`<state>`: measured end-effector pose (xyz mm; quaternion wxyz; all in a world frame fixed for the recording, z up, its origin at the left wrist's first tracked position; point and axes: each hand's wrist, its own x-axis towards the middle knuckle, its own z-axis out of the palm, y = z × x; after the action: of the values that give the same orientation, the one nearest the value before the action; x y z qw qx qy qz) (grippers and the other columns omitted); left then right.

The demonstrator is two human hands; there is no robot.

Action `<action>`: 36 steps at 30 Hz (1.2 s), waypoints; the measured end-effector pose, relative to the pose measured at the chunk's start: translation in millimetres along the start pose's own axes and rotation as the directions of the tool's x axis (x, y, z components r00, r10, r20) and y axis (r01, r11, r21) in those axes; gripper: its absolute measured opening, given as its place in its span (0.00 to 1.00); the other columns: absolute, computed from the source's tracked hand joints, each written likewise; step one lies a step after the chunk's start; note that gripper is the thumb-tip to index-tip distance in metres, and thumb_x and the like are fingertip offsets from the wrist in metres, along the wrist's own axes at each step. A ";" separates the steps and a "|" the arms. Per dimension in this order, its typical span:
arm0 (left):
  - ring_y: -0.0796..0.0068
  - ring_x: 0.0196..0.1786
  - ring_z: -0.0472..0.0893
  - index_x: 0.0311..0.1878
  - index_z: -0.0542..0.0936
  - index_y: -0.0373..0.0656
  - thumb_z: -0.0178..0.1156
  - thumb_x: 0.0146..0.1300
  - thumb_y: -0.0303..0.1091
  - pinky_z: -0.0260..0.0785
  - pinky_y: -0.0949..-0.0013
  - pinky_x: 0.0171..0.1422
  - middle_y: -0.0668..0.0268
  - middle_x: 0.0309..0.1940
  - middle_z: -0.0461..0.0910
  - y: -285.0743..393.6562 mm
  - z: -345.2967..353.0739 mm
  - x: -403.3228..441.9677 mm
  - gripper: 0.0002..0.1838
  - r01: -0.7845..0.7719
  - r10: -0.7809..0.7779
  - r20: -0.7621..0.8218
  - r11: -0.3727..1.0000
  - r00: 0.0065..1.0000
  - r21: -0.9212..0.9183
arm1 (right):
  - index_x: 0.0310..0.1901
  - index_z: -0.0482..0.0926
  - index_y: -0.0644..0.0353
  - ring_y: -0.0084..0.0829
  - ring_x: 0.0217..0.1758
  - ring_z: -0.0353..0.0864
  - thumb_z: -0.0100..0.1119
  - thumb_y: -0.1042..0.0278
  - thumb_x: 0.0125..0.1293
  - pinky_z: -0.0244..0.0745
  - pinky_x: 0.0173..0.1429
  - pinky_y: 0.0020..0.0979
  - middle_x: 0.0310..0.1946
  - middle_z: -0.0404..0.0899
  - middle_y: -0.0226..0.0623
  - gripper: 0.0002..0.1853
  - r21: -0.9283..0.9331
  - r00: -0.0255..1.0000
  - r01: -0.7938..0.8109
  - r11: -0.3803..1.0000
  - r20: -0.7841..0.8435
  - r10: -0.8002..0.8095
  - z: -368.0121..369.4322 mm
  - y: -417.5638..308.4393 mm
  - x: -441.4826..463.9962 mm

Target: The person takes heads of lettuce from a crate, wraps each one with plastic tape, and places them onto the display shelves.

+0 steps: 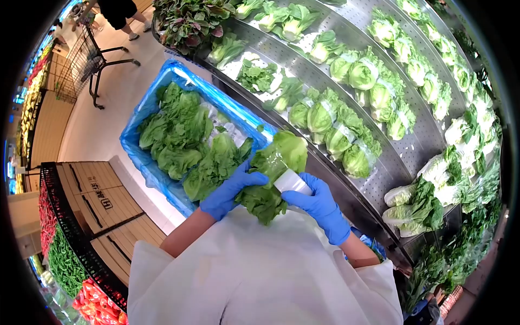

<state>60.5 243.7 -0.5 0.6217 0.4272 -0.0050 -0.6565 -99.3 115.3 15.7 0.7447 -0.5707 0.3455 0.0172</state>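
A leafy green lettuce is held in front of my chest. My left hand, in a blue glove, is closed around its left side, with some leaves hanging below the fingers. In my blue-gloved right hand, a smooth white cylinder-like piece is gripped against the lettuce; I cannot tell exactly what it is. Just beyond my hands stands a crate lined with blue plastic. Several loose lettuces lie inside it, beside what looks like ice.
On the right rise stepped metal shelves with rows of lettuces and Chinese cabbages. A wooden-sided stand with peppers is on the left. At the upper left, a shopping cart stands near a person.
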 end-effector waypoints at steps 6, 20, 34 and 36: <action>0.73 0.52 0.74 0.63 0.59 0.41 0.57 0.50 0.27 0.69 0.69 0.56 0.63 0.52 0.70 1.2 -7.3 -1.4 0.34 -0.007 0.005 -0.022 0.994 1.000 -0.111 | 0.49 0.74 0.66 0.20 0.35 0.77 0.69 0.63 0.50 0.73 0.38 0.23 0.36 0.79 0.34 0.26 0.067 0.994 0.103 0.992 -0.047 -0.100 2.2 -3.1 1.4; 0.67 0.50 0.77 0.59 0.64 0.37 0.57 0.58 0.36 0.72 0.64 0.54 0.57 0.48 0.74 -2.8 -8.6 14.9 0.27 -0.075 0.073 -0.016 0.977 0.997 -0.200 | 0.46 0.75 0.68 0.19 0.34 0.76 0.63 0.69 0.51 0.71 0.41 0.22 0.35 0.79 0.31 0.20 0.179 0.987 0.018 0.984 0.151 -0.045 -32.4 -40.0 16.6; 0.65 0.56 0.72 0.65 0.58 0.41 0.57 0.55 0.31 0.66 0.62 0.61 0.58 0.57 0.67 37.7 21.2 -12.3 0.33 0.084 -0.042 0.244 0.982 0.969 -0.167 | 0.52 0.74 0.62 0.26 0.49 0.74 0.68 0.65 0.49 0.68 0.55 0.26 0.49 0.75 0.37 0.27 -0.491 0.848 0.192 0.850 0.518 0.108 -74.4 22.7 22.8; 0.67 0.56 0.72 0.64 0.58 0.41 0.58 0.54 0.29 0.66 0.64 0.60 0.59 0.56 0.68 35.9 24.2 -8.4 0.34 0.132 -0.110 0.257 0.989 0.960 -0.070 | 0.57 0.69 0.59 0.27 0.56 0.69 0.66 0.65 0.52 0.64 0.60 0.28 0.55 0.71 0.36 0.29 -0.327 0.856 0.167 0.930 0.516 0.027 -69.8 32.6 18.3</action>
<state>74.8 229.7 38.9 0.5927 0.3123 -0.0293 -0.7419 -133.7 59.8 -29.1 0.6923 -0.6844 0.1048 0.2035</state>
